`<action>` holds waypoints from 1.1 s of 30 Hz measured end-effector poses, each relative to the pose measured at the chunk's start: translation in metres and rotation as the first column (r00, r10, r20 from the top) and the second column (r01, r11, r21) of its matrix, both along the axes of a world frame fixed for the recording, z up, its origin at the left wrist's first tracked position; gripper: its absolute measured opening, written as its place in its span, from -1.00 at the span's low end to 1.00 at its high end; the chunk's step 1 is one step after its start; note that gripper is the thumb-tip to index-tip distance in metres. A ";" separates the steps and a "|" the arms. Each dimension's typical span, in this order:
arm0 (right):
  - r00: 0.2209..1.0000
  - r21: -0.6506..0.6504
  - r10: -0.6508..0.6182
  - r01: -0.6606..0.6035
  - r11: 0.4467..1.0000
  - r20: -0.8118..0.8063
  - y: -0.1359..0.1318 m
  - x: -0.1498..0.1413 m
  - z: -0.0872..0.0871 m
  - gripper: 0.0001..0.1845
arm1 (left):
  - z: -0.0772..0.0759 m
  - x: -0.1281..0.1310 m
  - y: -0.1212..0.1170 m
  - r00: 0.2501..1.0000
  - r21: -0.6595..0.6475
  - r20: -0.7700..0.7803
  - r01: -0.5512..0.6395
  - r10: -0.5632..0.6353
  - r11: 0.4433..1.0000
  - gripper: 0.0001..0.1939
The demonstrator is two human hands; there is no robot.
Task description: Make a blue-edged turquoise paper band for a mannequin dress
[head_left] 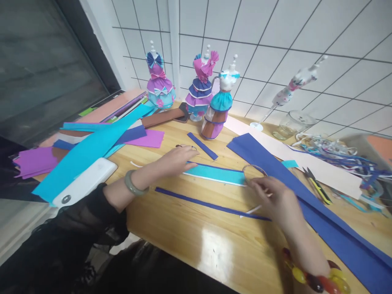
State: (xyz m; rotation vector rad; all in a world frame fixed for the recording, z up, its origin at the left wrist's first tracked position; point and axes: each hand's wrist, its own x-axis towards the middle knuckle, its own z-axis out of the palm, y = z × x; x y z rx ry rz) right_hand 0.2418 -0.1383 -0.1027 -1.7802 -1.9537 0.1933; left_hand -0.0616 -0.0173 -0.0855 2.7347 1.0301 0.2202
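Note:
A teal strip point(214, 173) with a dark blue upper edge and a white lower edge lies flat on the wooden table. My left hand point(176, 160) rests palm down at its left end, fingers stretched out, thumb touching the strip. Just beyond those fingers is a small dark object, mostly hidden. At the strip's right end, my right hand point(274, 196) is closed in a pinch on a thin, ring-shaped roll of tape point(255, 166). A narrow dark blue strip point(199, 202) lies in front, crossed near its right end by a small white strip point(254, 210).
Dressed mini mannequins point(217, 106) stand along the tiled wall, a bare one point(294, 85) leaning right. Blue paper point(306, 200) and yellow-black scissors point(318, 185) lie right, near tangled scraps point(330, 151). Colored sheets point(92, 147) and a white phone point(88, 179) are left.

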 end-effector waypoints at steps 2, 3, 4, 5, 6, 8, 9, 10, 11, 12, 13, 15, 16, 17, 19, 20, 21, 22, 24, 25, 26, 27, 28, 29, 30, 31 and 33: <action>0.968 0.049 0.240 -0.244 0.968 0.079 0.002 -0.025 -0.008 -0.70 | -0.004 -0.018 0.008 0.998 -0.042 -0.051 -0.037 0.034 0.998 -0.56; 0.942 0.042 0.309 -0.317 0.948 0.135 0.003 -0.036 -0.011 -0.70 | -0.007 -0.025 0.011 0.997 -0.068 -0.062 -0.052 0.048 0.996 -0.55; 0.918 0.030 0.346 -0.358 0.933 0.195 0.004 -0.045 -0.014 -0.69 | -0.010 -0.031 0.013 0.996 -0.094 -0.067 -0.070 0.064 0.993 -0.52; 0.898 0.014 0.360 -0.376 0.927 0.251 0.005 -0.051 -0.017 -0.68 | -0.012 -0.035 0.015 0.995 -0.117 -0.065 -0.086 0.079 0.989 -0.51; 0.882 0.001 0.363 -0.381 0.925 0.301 0.005 -0.055 -0.019 -0.66 | -0.015 -0.038 0.016 0.994 -0.136 -0.058 -0.101 0.094 0.986 -0.50; 0.859 0.000 0.357 -0.383 0.924 0.368 0.006 -0.058 -0.023 -0.65 | -0.019 -0.042 0.018 0.993 -0.173 -0.038 -0.120 0.116 0.978 -0.53; 0.852 0.004 0.356 -0.388 0.922 0.384 0.006 -0.057 -0.024 -0.64 | -0.019 -0.043 0.018 0.993 -0.194 -0.030 -0.119 0.116 0.974 -0.57; 0.848 0.010 0.357 -0.392 0.920 0.391 0.006 -0.056 -0.026 -0.64 | -0.020 -0.044 0.018 0.994 -0.217 -0.022 -0.110 0.108 0.970 -0.61; 0.847 0.014 0.359 -0.396 0.918 0.393 0.006 -0.055 -0.026 -0.64 | -0.019 -0.045 0.019 0.995 -0.240 -0.009 -0.097 0.097 0.966 -0.65; 0.847 0.018 0.359 -0.397 0.918 0.391 0.006 -0.054 -0.027 -0.63 | -0.019 -0.046 0.019 0.996 -0.260 0.010 -0.081 0.086 0.962 -0.68; 0.849 0.021 0.358 -0.397 0.918 0.388 0.006 -0.053 -0.028 -0.63 | -0.018 -0.047 0.019 0.996 -0.279 0.036 -0.069 0.082 0.958 -0.70; 0.854 0.026 0.352 -0.390 0.920 0.383 0.006 -0.053 -0.028 -0.63 | -0.017 -0.050 0.020 0.989 -0.345 0.096 -0.070 0.109 0.936 -0.71; 0.857 0.029 0.346 -0.386 0.922 0.382 0.006 -0.054 -0.029 -0.64 | -0.016 -0.052 0.020 0.982 -0.401 0.125 -0.077 0.138 0.913 -0.70; 0.859 0.032 0.340 -0.380 0.924 0.382 0.005 -0.054 -0.029 -0.64 | -0.016 -0.054 0.019 0.973 -0.468 0.152 -0.082 0.172 0.880 -0.69; 0.864 0.040 0.328 -0.370 0.928 0.382 0.005 -0.056 -0.029 -0.65 | -0.016 -0.058 0.019 0.951 -0.594 0.197 -0.079 0.239 0.801 -0.67; 0.867 0.042 0.324 -0.366 0.930 0.379 0.005 -0.057 -0.029 -0.66 | -0.016 -0.060 0.019 0.942 -0.638 0.210 -0.072 0.263 0.767 -0.65; 0.870 0.046 0.321 -0.364 0.930 0.373 0.006 -0.057 -0.029 -0.66 | -0.017 -0.062 0.019 0.936 -0.660 0.215 -0.071 0.278 0.748 -0.62; 0.874 0.051 0.319 -0.362 0.931 0.367 0.006 -0.057 -0.029 -0.66 | -0.016 -0.063 0.020 0.935 -0.664 0.212 -0.075 0.283 0.744 -0.57; 0.879 0.059 0.320 -0.362 0.930 0.354 0.007 -0.055 -0.031 -0.67 | -0.016 -0.066 0.020 0.946 -0.639 0.190 -0.084 0.263 0.765 -0.44; 0.879 0.062 0.323 -0.366 0.928 0.351 0.008 -0.054 -0.032 -0.67 | -0.015 -0.067 0.020 0.953 -0.621 0.181 -0.082 0.244 0.780 -0.38; 0.877 0.067 0.328 -0.373 0.925 0.350 0.009 -0.052 -0.033 -0.67 | -0.014 -0.067 0.020 0.958 -0.607 0.175 -0.076 0.226 0.791 -0.33; 0.874 0.071 0.335 -0.382 0.921 0.352 0.009 -0.050 -0.034 -0.67 | -0.014 -0.068 0.020 0.963 -0.604 0.170 -0.065 0.208 0.794 -0.30; 0.870 0.073 0.342 -0.390 0.918 0.356 0.010 -0.049 -0.035 -0.68 | -0.014 -0.068 0.019 0.966 -0.612 0.171 -0.050 0.194 0.789 -0.28; 0.866 0.072 0.347 -0.397 0.915 0.361 0.010 -0.047 -0.036 -0.68 | -0.014 -0.068 0.019 0.967 -0.624 0.177 -0.035 0.185 0.780 -0.29; 0.863 0.071 0.351 -0.402 0.913 0.365 0.010 -0.046 -0.036 -0.68 | -0.014 -0.068 0.019 0.966 -0.637 0.188 -0.018 0.178 0.770 -0.30; 0.861 0.070 0.351 -0.402 0.913 0.368 0.010 -0.045 -0.037 -0.68 | -0.014 -0.068 0.019 0.964 -0.650 0.203 0.000 0.173 0.760 -0.32; 0.862 0.063 0.352 -0.400 0.914 0.365 0.010 -0.044 -0.037 -0.67 | -0.015 -0.068 0.020 0.957 -0.668 0.235 0.033 0.169 0.744 -0.35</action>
